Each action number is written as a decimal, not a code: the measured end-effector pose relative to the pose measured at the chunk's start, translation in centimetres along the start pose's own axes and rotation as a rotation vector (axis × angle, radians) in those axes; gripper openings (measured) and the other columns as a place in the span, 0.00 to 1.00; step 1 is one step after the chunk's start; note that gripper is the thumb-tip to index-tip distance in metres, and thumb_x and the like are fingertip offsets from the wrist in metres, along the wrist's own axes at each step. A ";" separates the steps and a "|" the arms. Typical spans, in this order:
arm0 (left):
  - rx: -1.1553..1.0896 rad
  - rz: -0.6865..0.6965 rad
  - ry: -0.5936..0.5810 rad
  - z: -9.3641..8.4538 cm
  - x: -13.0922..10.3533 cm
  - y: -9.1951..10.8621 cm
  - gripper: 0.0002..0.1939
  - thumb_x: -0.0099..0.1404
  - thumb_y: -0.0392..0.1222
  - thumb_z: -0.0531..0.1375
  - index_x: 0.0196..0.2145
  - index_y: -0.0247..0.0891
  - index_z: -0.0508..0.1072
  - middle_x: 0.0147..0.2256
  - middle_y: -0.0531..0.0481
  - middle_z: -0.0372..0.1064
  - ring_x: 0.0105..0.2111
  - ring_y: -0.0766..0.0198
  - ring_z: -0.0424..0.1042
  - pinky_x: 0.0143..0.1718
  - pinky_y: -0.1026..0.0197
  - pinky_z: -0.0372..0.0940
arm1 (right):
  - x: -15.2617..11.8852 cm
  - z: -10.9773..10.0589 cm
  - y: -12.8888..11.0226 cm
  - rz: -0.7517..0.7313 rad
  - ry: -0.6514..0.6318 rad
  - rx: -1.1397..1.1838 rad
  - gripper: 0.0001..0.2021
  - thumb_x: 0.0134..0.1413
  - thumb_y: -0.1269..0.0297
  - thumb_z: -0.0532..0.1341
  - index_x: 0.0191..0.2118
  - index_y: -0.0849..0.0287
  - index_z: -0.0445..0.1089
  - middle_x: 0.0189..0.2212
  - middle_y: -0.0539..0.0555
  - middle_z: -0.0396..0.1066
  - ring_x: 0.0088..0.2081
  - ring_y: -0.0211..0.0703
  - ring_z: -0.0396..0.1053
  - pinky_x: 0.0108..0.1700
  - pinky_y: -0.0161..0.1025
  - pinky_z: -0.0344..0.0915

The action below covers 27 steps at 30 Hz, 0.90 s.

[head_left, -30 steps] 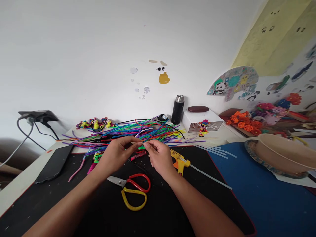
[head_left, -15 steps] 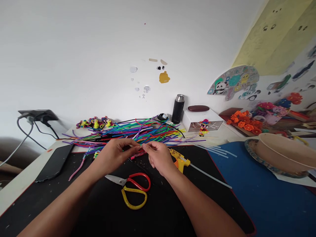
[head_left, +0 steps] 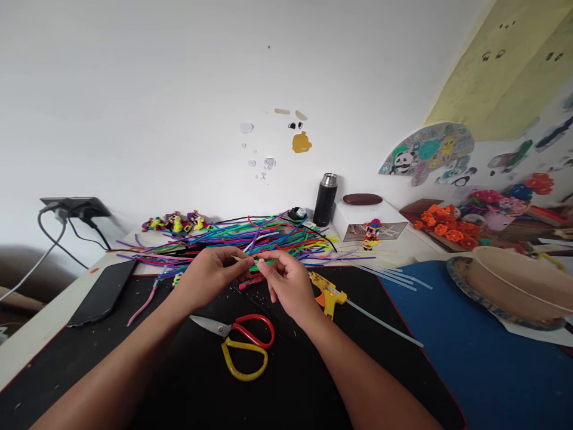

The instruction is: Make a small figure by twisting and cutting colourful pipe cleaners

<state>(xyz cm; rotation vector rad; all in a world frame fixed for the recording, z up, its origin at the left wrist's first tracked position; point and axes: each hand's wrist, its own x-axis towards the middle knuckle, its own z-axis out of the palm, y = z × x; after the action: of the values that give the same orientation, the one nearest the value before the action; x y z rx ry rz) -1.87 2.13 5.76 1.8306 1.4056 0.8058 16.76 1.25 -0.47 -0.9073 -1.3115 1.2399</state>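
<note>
My left hand [head_left: 213, 276] and my right hand [head_left: 286, 280] meet above the black mat [head_left: 188, 370], thumbs and forefingers pinched close together. Something small sits between the fingertips, too tiny and covered to name. Beyond the hands spreads a heap of coloured pipe cleaners [head_left: 268, 233]. Scissors [head_left: 244, 343] with one red and one yellow handle lie on the mat below the hands, blades to the left. Just right of my right hand rests a yellow glue gun [head_left: 330, 291] with a glue stick [head_left: 385, 322] in its back. A red pen-like thing [head_left: 251, 282] lies partly hidden behind the fingers.
A black phone [head_left: 104, 292] lies at the left. Small pipe-cleaner figures [head_left: 176, 222] stand at the back left, another figure [head_left: 372, 234] by the white box [head_left: 385, 215]. A black flask [head_left: 325, 200] stands near the wall. Loose glue sticks [head_left: 398, 278] and a large bowl [head_left: 523, 278] are at right.
The view has shifted slightly. My fingertips have moved a little against each other, and a bit of something pale now shows by my left fingers. The other things lie as before.
</note>
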 end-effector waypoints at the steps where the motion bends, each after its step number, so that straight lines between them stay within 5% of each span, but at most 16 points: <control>1: 0.001 -0.001 -0.007 0.1 0.0 0.0 0.23 0.60 0.64 0.65 0.29 0.39 0.80 0.24 0.49 0.76 0.26 0.58 0.74 0.30 0.60 0.66 | -0.1 0.1 0.0 -0.010 0.002 -0.024 0.17 0.62 0.48 0.66 0.46 0.56 0.76 0.18 0.42 0.62 0.14 0.33 0.58 0.18 0.32 0.54; 13: -0.047 0.029 -0.075 0.0 0.2 -0.3 0.22 0.61 0.62 0.66 0.30 0.39 0.82 0.26 0.48 0.78 0.26 0.58 0.74 0.29 0.61 0.68 | -0.2 0.1 0.8 -0.026 0.012 -0.104 0.13 0.63 0.49 0.64 0.36 0.54 0.73 0.20 0.44 0.66 0.15 0.33 0.56 0.19 0.33 0.50; 27: -0.077 0.059 -0.058 -0.1 0.0 0.3 0.23 0.60 0.64 0.66 0.30 0.39 0.82 0.25 0.48 0.77 0.25 0.59 0.73 0.29 0.61 0.69 | 0.1 0.1 0.1 0.106 -0.077 0.145 0.21 0.59 0.41 0.65 0.40 0.56 0.71 0.16 0.40 0.61 0.12 0.32 0.57 0.16 0.31 0.52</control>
<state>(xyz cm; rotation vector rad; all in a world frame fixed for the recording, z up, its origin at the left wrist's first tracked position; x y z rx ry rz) -1.77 2.11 6.03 1.8285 1.2724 0.8188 16.59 1.31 -0.58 -0.8413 -1.2287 1.4458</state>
